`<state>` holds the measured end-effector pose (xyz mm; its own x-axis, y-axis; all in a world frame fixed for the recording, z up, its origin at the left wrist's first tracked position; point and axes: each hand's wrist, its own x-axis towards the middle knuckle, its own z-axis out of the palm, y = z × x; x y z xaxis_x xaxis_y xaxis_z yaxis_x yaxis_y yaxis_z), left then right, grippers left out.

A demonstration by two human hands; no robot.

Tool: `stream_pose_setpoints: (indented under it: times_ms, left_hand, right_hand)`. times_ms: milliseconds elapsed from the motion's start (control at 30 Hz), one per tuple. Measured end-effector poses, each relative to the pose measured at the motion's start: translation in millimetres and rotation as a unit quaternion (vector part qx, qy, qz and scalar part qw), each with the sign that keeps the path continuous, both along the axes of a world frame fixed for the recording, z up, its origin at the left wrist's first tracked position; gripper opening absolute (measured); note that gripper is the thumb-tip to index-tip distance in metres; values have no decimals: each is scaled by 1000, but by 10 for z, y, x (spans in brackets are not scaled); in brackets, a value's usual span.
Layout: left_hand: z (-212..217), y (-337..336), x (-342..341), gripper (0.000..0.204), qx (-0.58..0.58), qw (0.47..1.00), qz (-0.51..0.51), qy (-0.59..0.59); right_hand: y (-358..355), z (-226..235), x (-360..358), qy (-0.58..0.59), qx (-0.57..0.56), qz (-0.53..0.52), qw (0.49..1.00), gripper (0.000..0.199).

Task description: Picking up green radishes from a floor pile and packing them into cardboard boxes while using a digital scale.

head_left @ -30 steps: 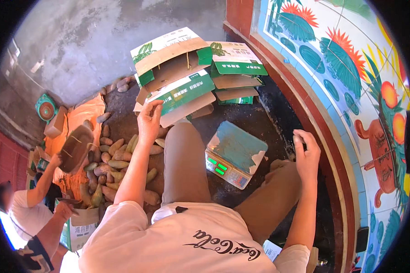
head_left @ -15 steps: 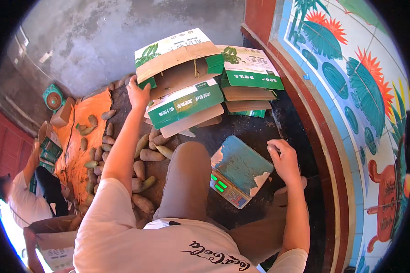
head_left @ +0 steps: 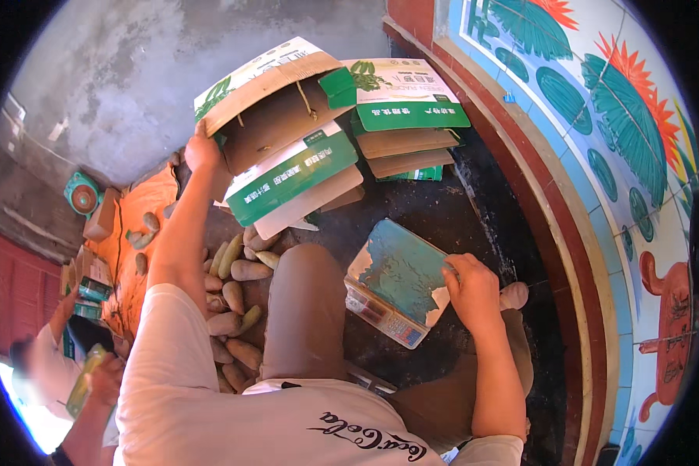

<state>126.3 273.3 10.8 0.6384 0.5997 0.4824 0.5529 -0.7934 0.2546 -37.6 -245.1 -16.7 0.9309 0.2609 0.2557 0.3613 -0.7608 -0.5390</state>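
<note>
Your left hand (head_left: 201,152) grips the edge of an open cardboard carton (head_left: 276,116), green and white outside and plain brown inside, fingers curled around the lower corner of its raised flap. The carton sits at the top of the view, leaning on a stack of flattened cartons (head_left: 402,116) of the same kind. Your right hand (head_left: 474,289) rests on the right edge of a teal-topped weighing scale (head_left: 397,281), fingers curled over the rim and holding it; the scale stands on the dark ground just right of your bent knee (head_left: 307,303).

Between your left arm and knee lies a heap of pale, elongated tubers (head_left: 237,303), spreading onto an orange sheet (head_left: 132,241) to the left. Your knee lies between the heap and the scale. A painted tile wall (head_left: 598,155) with a red border curves down the right side. At lower left, another person's arm (head_left: 93,404) holds a green packet.

Half a second ago your right hand lay on the scale's far corner; it now clasps the near right edge, and your left hand has closed more firmly on the flap.
</note>
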Motion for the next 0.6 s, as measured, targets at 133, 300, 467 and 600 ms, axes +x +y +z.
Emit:
stream_pose_setpoints:
  times_ms: [133, 300, 467, 600]
  left_hand:
    - [308, -74, -170, 32, 16, 996, -42, -75]
    - [814, -599, -566, 29, 3, 988, -135, -71]
    - [962, -1306, -654, 28, -60, 947, -314, -40]
    - [826, -2098, -679, 25, -85, 888, -449, 61]
  right_hand:
    - [-48, 109, 2, -37, 10, -21, 999, 19]
    - [-159, 196, 6, -101, 91, -81, 987, 20]
    - [-410, 311, -16, -146, 234, -164, 947, 34]
    - [-610, 246, -7, -194, 342, -186, 900, 37]
